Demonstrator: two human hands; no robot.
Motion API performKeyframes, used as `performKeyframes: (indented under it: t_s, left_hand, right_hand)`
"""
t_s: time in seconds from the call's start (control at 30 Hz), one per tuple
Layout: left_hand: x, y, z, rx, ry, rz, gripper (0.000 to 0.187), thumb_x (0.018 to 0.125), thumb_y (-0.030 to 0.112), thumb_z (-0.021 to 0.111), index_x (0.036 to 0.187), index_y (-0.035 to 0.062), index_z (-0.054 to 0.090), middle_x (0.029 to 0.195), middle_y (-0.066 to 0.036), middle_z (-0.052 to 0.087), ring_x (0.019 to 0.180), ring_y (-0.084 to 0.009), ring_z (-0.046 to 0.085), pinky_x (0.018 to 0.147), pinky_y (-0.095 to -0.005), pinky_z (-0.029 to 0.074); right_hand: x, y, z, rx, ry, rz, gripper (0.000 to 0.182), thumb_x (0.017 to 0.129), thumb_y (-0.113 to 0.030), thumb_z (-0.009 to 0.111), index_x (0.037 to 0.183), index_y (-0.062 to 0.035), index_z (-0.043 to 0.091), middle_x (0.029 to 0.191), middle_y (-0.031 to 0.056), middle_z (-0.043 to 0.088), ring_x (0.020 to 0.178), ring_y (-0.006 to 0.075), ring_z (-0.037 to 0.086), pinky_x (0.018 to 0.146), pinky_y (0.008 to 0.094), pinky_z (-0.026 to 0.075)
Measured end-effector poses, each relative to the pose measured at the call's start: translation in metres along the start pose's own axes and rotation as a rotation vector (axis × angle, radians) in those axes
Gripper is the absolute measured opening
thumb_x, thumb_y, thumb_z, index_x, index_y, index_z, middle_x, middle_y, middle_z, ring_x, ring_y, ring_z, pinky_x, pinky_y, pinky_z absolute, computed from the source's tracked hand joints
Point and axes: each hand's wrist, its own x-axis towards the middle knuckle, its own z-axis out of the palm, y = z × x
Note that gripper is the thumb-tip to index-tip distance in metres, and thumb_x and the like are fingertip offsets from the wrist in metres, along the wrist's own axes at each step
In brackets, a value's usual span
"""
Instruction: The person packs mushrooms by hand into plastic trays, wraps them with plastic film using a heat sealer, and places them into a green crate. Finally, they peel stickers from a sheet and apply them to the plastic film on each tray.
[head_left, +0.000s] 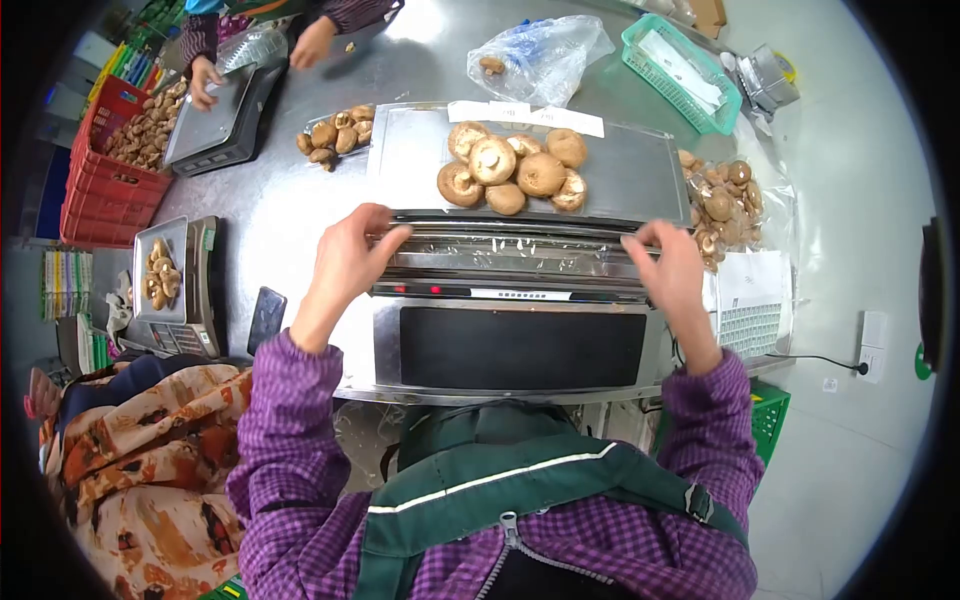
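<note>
Several brown mushrooms (541,174) are grouped on the flat metal top of a wrapping machine (640,165). Shiny clear film (500,250) lies across the slot in front of them. At the slot's left end is my left hand (352,255), its thumb and index finger apart. My right hand (670,268) is over the right end, fingers curved and slightly blurred, with a gap between thumb and index finger. Nothing can be made out in either hand; whether fingertips touch the film is unclear. A black panel (522,347) faces my body.
Loose mushrooms (337,134) lie left of the machine, bagged ones (725,205) right. Scales (215,125), a red crate (115,195), a phone (267,318), a plastic bag (540,60) and a green basket (680,75) surround it. Another person's hands (313,43) are at upper left.
</note>
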Motion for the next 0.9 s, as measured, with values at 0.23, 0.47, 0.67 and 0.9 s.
performKeyframes:
  t_s: [0.23, 0.47, 0.67, 0.9]
  left_hand:
    - [-0.010, -0.023, 0.028, 0.193, 0.130, -0.089, 0.030, 0.074, 0.013, 0.072, 0.098, 0.0012, 0.060, 0.076, -0.010, 0.067, 0.069, -0.0173, 0.064, 0.062, -0.0302, 0.048]
    - [-0.072, -0.009, -0.007, -0.832, -0.187, -0.511, 0.055, 0.079, 0.006, 0.067, 0.128, -0.0018, 0.045, 0.074, 0.002, 0.060, 0.069, -0.0095, 0.057, 0.066, -0.0238, 0.046]
    - [-0.019, 0.031, -0.037, -1.424, -0.543, 0.137, 0.026, 0.085, 0.018, 0.062, 0.104, 0.0015, 0.056, 0.084, -0.006, 0.054, 0.067, -0.0161, 0.054, 0.061, -0.0302, 0.048]
    - [0.148, 0.023, 0.033, 0.138, 0.148, 0.021, 0.034, 0.094, 0.028, 0.046, 0.090, -0.0012, 0.063, 0.094, -0.019, 0.064, 0.089, -0.0308, 0.061, 0.078, -0.0379, 0.046]
  right_hand:
    - [-0.006, -0.007, 0.058, 0.564, -0.034, 0.239, 0.016, 0.078, -0.014, 0.066, 0.086, -0.0016, 0.059, 0.067, 0.0022, 0.061, 0.060, 0.0146, 0.056, 0.054, 0.0305, 0.043]
    - [-0.031, -0.010, -0.003, 1.596, -0.376, 0.513, 0.012, 0.084, -0.005, 0.051, 0.091, 0.0027, 0.055, 0.060, -0.0043, 0.042, 0.052, 0.0066, 0.036, 0.056, 0.0224, 0.034]
    - [0.029, -0.043, -0.056, 2.021, -0.296, -0.203, 0.020, 0.086, -0.005, 0.042, 0.100, 0.0047, 0.054, 0.061, 0.0004, 0.046, 0.056, 0.0104, 0.044, 0.059, 0.0274, 0.038]
    - [0.155, -0.031, 0.027, 0.522, -0.106, -0.095, 0.053, 0.087, -0.032, 0.055, 0.127, 0.0015, 0.044, 0.111, 0.0185, 0.061, 0.107, 0.0281, 0.057, 0.092, 0.0351, 0.042]
